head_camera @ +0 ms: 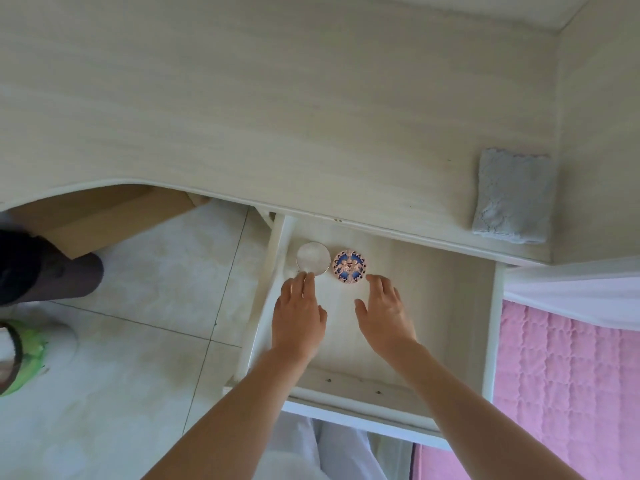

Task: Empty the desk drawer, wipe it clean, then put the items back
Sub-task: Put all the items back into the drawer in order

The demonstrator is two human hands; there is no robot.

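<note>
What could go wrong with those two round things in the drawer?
The left hand touches the clear round case, which sits close to the drawer side wall, so a poor grip might let it slip. The right hand is near the patterned round case; a nudge might knock the two cases together.

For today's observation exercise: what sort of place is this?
Probably a bedroom. A pale wooden desk with an open drawer stands beside a pink quilted bed cover, over a tiled floor.

Your left hand [300,315] and right hand [386,311] are bare, forearms unsleeved; white clothing shows below them.
</note>
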